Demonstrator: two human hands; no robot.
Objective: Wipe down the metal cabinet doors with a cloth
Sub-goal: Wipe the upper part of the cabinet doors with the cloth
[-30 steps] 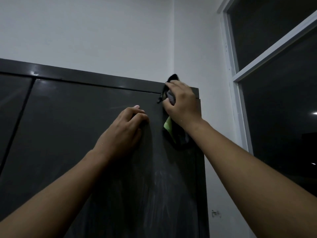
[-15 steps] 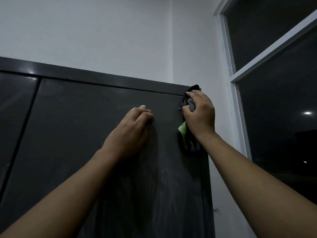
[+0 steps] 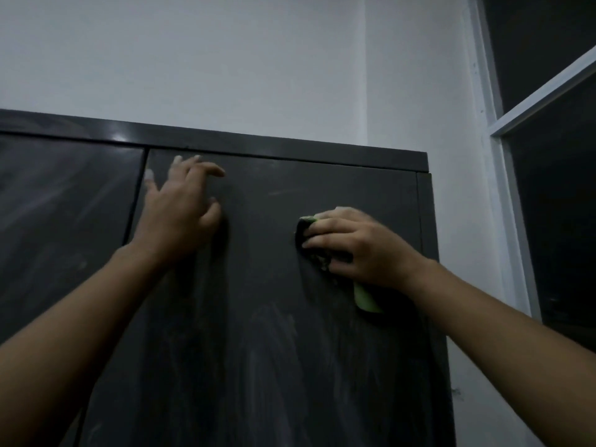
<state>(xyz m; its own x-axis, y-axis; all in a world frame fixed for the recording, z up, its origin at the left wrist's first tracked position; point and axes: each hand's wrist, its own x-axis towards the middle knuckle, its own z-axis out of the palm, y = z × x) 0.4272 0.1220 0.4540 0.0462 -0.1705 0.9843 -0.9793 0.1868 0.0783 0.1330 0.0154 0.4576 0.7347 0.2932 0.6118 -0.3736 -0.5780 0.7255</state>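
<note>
The left hand (image 3: 180,217) and right hand (image 3: 361,250) are bare, as are both forearms (image 3: 80,343).

From my seat this reads as a plain indoor room, of the office or storeroom sort, though I cannot tell which. A tall dark grey metal cabinet (image 3: 274,350) with flat double doors stands in the corner against a bare white painted wall (image 3: 193,59). Just beside it on the side wall is a white-framed window (image 3: 508,204) with black-looking glass. The light is dim.
</note>
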